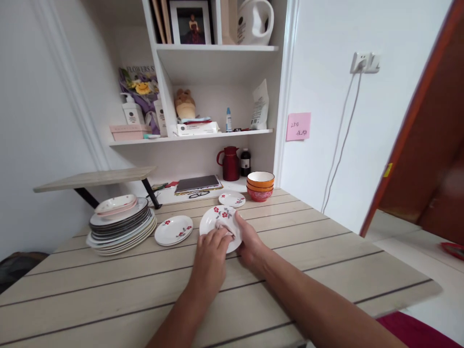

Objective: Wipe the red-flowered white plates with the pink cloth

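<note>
In the centre of the frame, the right hand (250, 242) grips a flowered plate (208, 220) by its rim, while the left hand (212, 253), fingers gathered together, pinches what looks like a pale cloth (220, 225) against its face. The wiping of this plate seems not yet finished. Whether the flowered pair (172, 231) left of centre, the saucer (232, 199) just above, the tall stack (123, 234) at left and the bowls (260, 187) right of centre are already wiped, one cannot tell. On the pink note (298, 126) at upper right, "250" is readable; on the bouquet (139, 71) at upper left, "FLOWERS S". The label on the pump bottle (133, 114) below is too small to read
</note>
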Demonstrator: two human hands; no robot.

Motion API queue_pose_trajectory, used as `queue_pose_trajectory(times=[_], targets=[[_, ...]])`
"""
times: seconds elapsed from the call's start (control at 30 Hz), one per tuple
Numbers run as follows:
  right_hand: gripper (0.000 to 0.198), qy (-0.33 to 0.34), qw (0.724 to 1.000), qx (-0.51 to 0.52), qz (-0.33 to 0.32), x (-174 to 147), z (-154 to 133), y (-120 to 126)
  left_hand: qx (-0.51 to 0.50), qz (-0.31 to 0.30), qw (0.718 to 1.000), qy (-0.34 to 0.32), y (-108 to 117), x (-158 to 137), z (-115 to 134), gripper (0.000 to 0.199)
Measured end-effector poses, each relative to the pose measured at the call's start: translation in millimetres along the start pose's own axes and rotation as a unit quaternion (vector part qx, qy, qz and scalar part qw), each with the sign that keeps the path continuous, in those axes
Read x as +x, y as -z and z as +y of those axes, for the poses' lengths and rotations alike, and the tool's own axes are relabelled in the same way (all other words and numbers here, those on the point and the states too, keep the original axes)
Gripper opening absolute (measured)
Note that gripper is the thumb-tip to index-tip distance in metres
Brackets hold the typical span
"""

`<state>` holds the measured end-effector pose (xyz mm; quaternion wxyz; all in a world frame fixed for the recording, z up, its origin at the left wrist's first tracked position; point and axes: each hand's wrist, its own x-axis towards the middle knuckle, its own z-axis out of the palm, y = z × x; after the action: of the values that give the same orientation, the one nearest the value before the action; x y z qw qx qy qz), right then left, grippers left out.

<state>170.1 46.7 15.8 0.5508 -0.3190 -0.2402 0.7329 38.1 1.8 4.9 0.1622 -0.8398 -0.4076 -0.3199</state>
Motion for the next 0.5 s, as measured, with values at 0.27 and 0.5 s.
queue_pose_trajectory(times=[0.27,0.5], targets=[[0.046,-0.016,0.998,-0.047,0.047,-9.4,8.5,-15.9,0.102,0.014,0.990,0.096,3.2,6.0,-11.2,0.051],[0.049,-0.008,0.999,-0.012,0.042,-7.5,2.4,-9.3,0.070,-0.012,0.996,0.045,11.3,2.5,-3.1,0.043]])
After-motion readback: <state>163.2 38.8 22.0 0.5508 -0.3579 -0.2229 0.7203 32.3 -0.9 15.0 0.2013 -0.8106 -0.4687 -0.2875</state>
